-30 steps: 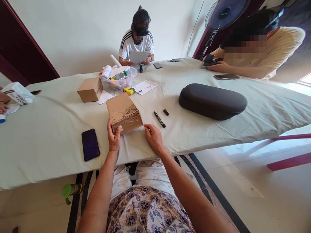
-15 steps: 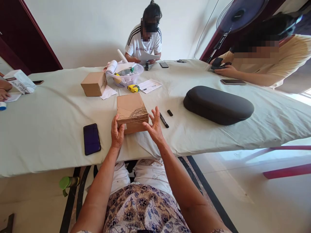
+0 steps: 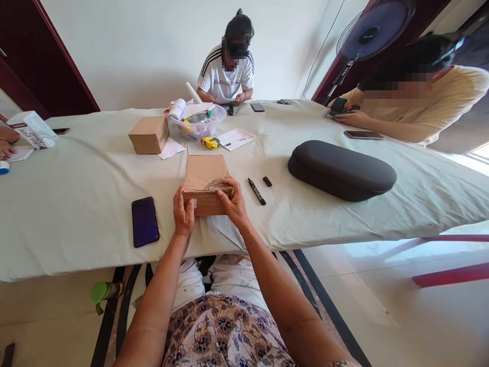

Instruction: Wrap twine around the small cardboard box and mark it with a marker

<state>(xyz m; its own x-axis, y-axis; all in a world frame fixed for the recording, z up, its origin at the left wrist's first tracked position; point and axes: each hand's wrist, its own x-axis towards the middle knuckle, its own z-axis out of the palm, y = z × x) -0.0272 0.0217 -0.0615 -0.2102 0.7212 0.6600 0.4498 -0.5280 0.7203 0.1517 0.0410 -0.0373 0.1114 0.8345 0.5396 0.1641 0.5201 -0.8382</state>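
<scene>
A brown cardboard box (image 3: 205, 176) with dark scribbles on its top rests flat on the pale cloth-covered table (image 3: 76, 204) right in front of me. My left hand (image 3: 183, 211) grips its near left corner, thumb on the front face. My right hand (image 3: 233, 201) clasps the near right corner, fingers laid over the scribbled top. Both hands are closed on the box.
A dark phone (image 3: 144, 221) lies left of the box; a black marker (image 3: 256, 191) and its cap (image 3: 267, 181) lie right. A black oval case (image 3: 342, 169) sits further right. Behind are a second box (image 3: 150, 134), a bowl of items (image 3: 198, 122), a tape measure (image 3: 210, 143). Other people sit around the table.
The box has gone from tilted and turned to flat and square on the table. My right hand, open beside it half a second ago, has closed on its right corner.
</scene>
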